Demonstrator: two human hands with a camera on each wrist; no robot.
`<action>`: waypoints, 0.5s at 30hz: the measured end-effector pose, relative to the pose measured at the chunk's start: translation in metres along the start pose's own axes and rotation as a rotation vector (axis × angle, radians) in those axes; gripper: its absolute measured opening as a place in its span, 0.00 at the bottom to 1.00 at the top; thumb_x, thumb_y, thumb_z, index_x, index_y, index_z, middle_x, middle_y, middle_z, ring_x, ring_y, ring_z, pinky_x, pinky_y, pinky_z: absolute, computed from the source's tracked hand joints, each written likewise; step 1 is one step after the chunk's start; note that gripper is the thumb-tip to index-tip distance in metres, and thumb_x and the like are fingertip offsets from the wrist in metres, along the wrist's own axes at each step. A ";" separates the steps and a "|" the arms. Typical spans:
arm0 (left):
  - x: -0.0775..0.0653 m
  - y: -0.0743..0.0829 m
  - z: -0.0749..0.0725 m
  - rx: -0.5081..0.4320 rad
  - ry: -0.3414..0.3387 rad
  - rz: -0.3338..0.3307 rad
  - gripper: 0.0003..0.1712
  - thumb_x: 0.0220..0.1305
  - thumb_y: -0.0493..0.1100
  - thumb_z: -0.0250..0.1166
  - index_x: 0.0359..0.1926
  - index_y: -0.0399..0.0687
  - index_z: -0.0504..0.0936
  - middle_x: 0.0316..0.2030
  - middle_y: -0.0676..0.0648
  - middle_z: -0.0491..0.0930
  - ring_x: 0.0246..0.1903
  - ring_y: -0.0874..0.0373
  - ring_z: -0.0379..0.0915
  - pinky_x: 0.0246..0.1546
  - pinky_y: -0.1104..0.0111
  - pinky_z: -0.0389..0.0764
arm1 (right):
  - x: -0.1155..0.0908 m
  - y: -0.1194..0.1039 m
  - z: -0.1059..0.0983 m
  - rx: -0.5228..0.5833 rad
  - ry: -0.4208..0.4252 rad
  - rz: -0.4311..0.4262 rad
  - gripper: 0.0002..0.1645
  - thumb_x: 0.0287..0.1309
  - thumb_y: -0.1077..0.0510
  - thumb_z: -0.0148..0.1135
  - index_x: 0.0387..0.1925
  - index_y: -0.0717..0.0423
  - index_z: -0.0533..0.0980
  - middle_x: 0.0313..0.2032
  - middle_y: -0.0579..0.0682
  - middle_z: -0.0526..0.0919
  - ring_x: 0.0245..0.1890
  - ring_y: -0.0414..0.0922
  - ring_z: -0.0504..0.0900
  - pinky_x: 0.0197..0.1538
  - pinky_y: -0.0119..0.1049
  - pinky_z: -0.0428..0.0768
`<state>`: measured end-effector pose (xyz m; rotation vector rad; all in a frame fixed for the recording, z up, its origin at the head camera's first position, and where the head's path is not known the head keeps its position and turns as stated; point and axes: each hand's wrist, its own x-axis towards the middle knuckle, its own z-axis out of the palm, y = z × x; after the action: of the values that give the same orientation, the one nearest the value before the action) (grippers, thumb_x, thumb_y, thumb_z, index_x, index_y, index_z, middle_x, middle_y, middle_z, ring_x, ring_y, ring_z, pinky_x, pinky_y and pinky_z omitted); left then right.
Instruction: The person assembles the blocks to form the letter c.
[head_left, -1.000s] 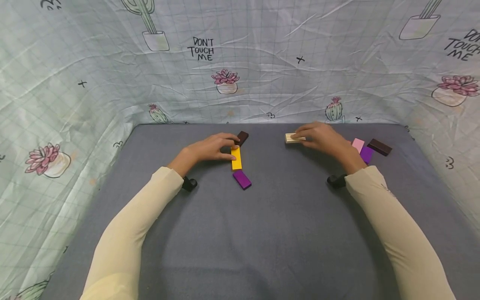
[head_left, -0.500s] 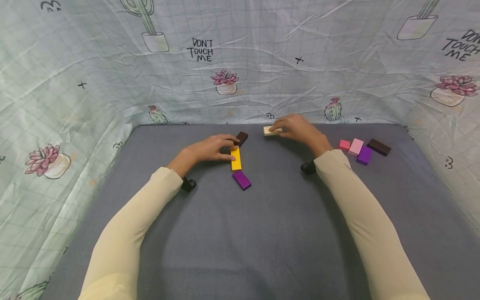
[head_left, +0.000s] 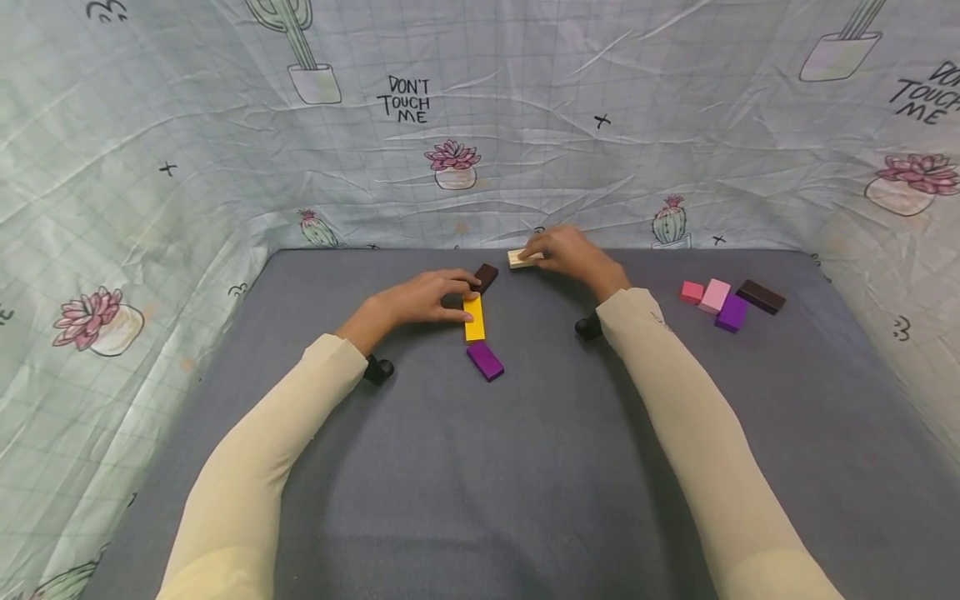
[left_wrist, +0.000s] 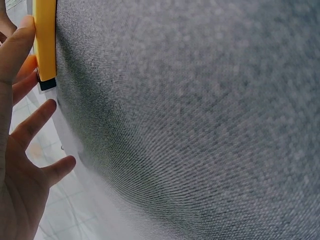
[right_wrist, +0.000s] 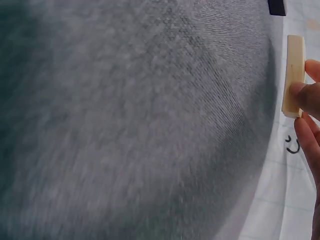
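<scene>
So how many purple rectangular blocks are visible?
2: one purple block just nearside of the yellow rectangular block; another purple block at right between a light-pink rectangular block and a dark-brown rectangular block.

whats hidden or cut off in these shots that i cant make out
Head view: pale wooden block, right end covered by the right hand.
Head view: dark brown block by the left hand, near end partly hidden behind its fingers.
Left wrist view: yellow block, upper end cut off by the top edge.
Right wrist view: dark block, mostly cut off by the top edge.
</scene>
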<state>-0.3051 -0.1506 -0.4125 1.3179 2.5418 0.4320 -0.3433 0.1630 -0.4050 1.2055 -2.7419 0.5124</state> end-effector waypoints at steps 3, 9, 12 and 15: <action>0.000 0.001 -0.001 -0.003 -0.003 -0.002 0.29 0.69 0.58 0.67 0.63 0.45 0.81 0.70 0.47 0.69 0.70 0.49 0.64 0.71 0.52 0.64 | 0.005 0.002 0.004 -0.002 -0.001 0.009 0.16 0.58 0.70 0.70 0.48 0.58 0.87 0.48 0.57 0.88 0.49 0.56 0.85 0.55 0.52 0.80; -0.001 0.002 -0.001 0.002 -0.009 -0.003 0.29 0.70 0.58 0.65 0.63 0.46 0.81 0.70 0.48 0.69 0.69 0.50 0.65 0.71 0.53 0.65 | 0.013 0.003 0.009 0.011 -0.023 0.038 0.16 0.59 0.71 0.69 0.49 0.59 0.87 0.49 0.58 0.87 0.52 0.56 0.84 0.58 0.51 0.79; -0.001 0.000 -0.001 0.005 -0.011 -0.003 0.29 0.70 0.58 0.65 0.63 0.47 0.81 0.70 0.48 0.69 0.69 0.51 0.65 0.71 0.54 0.65 | 0.017 0.001 0.010 0.025 -0.025 0.043 0.15 0.59 0.70 0.69 0.48 0.59 0.87 0.49 0.58 0.88 0.52 0.56 0.84 0.59 0.51 0.79; 0.000 -0.001 -0.001 0.006 -0.008 -0.004 0.29 0.70 0.59 0.65 0.63 0.48 0.81 0.70 0.48 0.69 0.68 0.51 0.66 0.70 0.54 0.66 | 0.022 -0.002 0.011 0.022 -0.024 0.034 0.14 0.60 0.70 0.69 0.48 0.59 0.87 0.49 0.57 0.88 0.51 0.55 0.84 0.58 0.50 0.80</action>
<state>-0.3062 -0.1513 -0.4123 1.3138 2.5406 0.4172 -0.3559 0.1428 -0.4099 1.1794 -2.7886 0.5366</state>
